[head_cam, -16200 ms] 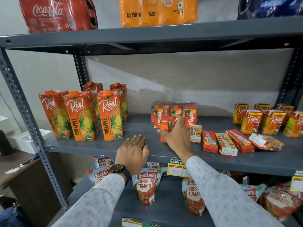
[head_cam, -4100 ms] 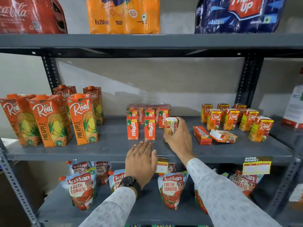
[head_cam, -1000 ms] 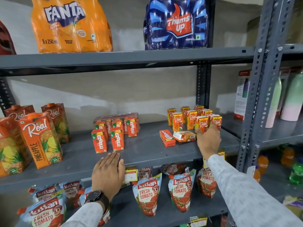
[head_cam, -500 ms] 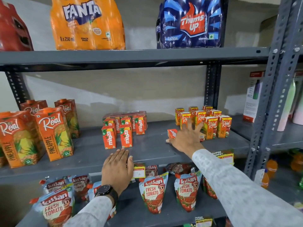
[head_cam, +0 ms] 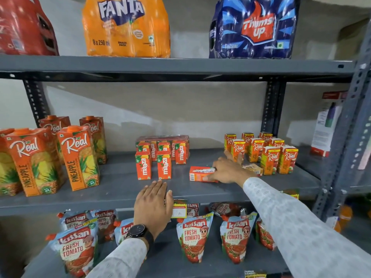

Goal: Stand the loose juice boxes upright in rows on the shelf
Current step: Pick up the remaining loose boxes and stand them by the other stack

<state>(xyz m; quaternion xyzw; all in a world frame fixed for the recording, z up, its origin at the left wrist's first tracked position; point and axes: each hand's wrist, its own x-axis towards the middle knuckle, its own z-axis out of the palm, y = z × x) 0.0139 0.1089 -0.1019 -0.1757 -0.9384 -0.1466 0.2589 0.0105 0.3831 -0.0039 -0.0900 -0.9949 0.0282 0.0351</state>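
Nearest the viewer, the left hand (head_cam: 153, 205) lies flat with fingers spread on the front lip of the shelf (head_cam: 100, 197), holding nothing; just beyond it the right hand (head_cam: 228, 170) closes around one end of a fallen red juice box (head_cam: 198, 173), which lies on its side to the right of the two front upright Maaza boxes (head_cam: 153, 165). A second fallen box (head_cam: 254, 169) lies just behind the right hand, and the standing Real boxes (head_cam: 271, 155) crowd close beyond it. Lifting the red box with a wide swing risks the wrist or sleeve toppling those Real boxes, and setting it down too hard beside the Maaza boxes could knock that row over.

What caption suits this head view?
Right hand grasps a fallen Maaza box while left hand rests on the shelf.
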